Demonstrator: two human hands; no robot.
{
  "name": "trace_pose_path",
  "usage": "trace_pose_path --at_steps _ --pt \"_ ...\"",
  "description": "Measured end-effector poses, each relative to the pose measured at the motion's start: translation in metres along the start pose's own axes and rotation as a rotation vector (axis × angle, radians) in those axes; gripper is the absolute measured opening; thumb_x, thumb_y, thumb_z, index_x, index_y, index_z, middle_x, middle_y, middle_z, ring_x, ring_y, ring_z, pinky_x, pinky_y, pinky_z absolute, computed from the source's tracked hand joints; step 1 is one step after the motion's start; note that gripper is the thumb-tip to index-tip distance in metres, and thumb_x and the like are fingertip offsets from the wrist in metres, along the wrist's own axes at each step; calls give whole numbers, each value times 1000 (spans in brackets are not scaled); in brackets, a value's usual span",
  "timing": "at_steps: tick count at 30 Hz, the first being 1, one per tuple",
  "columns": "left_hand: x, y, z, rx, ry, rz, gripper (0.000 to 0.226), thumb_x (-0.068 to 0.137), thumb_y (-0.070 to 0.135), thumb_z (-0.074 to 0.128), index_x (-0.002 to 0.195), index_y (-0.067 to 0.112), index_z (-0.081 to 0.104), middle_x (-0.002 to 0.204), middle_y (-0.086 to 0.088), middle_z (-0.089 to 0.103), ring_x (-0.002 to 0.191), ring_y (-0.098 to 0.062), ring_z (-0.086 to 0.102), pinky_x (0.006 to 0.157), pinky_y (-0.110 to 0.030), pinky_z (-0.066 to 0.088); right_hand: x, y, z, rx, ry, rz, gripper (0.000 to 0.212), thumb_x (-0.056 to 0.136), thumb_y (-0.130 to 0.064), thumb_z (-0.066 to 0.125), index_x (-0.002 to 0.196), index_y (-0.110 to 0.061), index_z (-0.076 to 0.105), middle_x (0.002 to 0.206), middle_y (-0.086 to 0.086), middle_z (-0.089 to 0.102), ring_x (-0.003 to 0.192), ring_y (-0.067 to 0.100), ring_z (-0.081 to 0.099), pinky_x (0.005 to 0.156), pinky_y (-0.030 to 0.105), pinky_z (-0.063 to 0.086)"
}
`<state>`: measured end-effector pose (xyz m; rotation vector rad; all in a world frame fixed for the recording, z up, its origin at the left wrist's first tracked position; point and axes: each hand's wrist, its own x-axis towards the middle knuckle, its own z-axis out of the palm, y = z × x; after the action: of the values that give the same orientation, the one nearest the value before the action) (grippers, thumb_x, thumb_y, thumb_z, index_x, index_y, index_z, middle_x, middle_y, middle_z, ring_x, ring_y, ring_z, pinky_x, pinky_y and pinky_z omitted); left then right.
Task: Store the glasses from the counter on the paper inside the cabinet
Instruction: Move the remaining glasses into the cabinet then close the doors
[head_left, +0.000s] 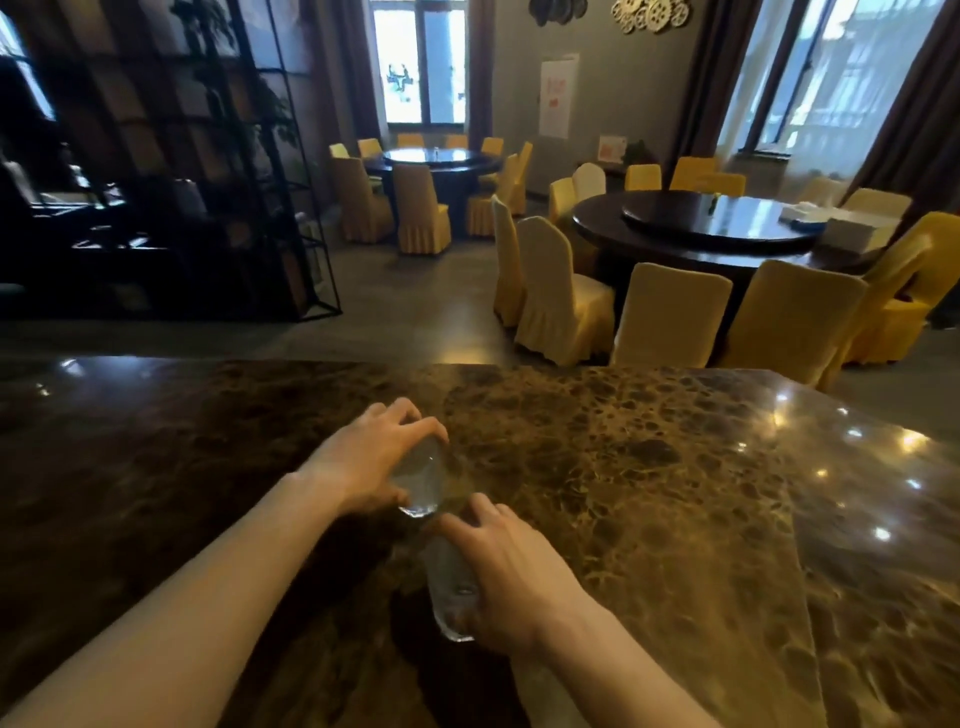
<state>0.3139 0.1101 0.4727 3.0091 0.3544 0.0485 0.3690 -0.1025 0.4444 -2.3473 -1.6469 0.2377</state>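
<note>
Two clear glasses are in my hands over the dark marble counter (649, 467). My left hand (363, 462) grips one glass (421, 483) from above, fingers wrapped round its top, the glass tilted. Nearer to me, my right hand (509, 571) holds the second glass (452, 587) by its side, its thick base pointing toward me. The two glasses are close together, almost touching. No cabinet or paper is in view.
The counter's far edge (467, 364) runs across the middle of the view. Beyond it stand round dining tables (717, 223) with yellow-covered chairs (670, 317). A black metal shelf unit (182, 182) stands at the left.
</note>
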Motion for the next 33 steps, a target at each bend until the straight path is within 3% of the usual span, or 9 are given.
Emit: trace_pose_path --at_steps 8,15,18,21,25,31,33 --pt "-224 -22 -37 -69 61 -150 85 63 53 83 131 62 34 123 28 37 115 -2 41 92 -32 49 -50 -84 1 0 -2 -31 84 65 -44 87 136 -45 42 118 -5 47 108 23 55 86 38 52" --pt "-434 6 17 -149 138 -235 90 53 61 78 133 47 39 119 27 46 104 0 48 80 -18 42 -123 -192 69 80 -60 -85 81 63 -48 85 132 -47 45 117 -10 48 104 20 57 86 40 55" --pt "-486 20 57 -196 88 -259 93 55 64 79 134 46 35 128 30 40 113 4 43 92 -17 42 -148 -217 110 110 -128 -106 80 67 -47 85 135 -47 42 118 -11 45 108 17 54 87 36 53" --pt "-516 35 101 -292 49 -294 92 57 62 82 133 49 33 126 34 36 117 7 38 101 -21 40 -170 -224 160 130 -173 -101 76 72 -43 83 135 -48 40 118 -12 43 109 14 51 88 33 52" --pt "-521 54 162 -359 51 -373 89 58 56 83 132 48 33 123 32 36 113 5 37 95 -22 44 -185 -206 226 143 -185 -58 75 76 -40 81 137 -47 37 127 -9 42 116 16 49 92 35 53" --pt "-474 68 291 -384 32 -458 88 63 62 77 134 43 28 135 23 34 124 -8 36 96 -29 45 -164 -136 331 107 -158 11 73 78 -30 80 139 -36 41 127 -1 42 113 27 52 81 43 54" --pt "-446 71 336 -354 -27 -487 90 61 66 76 134 40 29 137 17 38 123 -11 38 93 -28 46 -149 -106 369 68 -134 37 76 78 -28 81 143 -33 41 129 0 41 116 27 51 84 43 54"
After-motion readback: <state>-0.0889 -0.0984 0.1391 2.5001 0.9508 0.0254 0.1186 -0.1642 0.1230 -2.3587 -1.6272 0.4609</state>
